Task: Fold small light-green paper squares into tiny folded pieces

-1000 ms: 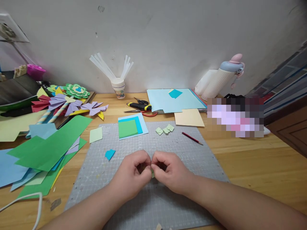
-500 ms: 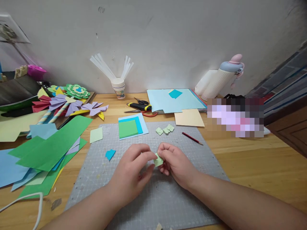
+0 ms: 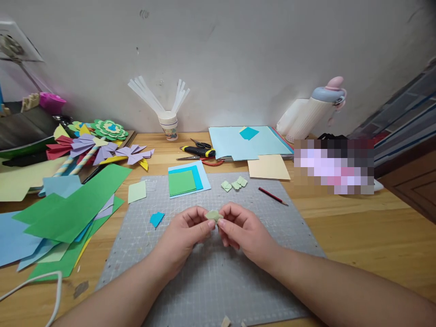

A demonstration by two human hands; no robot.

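Observation:
A small pale green piece of paper is held above the grey cutting mat. My left hand pinches its left side between thumb and fingers. On the other side, the thumb and fingers of my right hand are closed on it too. Fingertips cover part of its edges. Several small folded pale green pieces lie on the mat beyond my hands. A flat pale green square and a blue paper scrap lie to the left.
Stacked green and blue squares lie at the mat's back, near scissors and a black-yellow cutter. A pencil rests at right. Loose coloured sheets cover the left side. A paper cup and bottle stand behind.
My left hand has closed its fingers on the pale green piece, which has shifted slightly left and up and now looks flatter from my view. The right hand still grips it.

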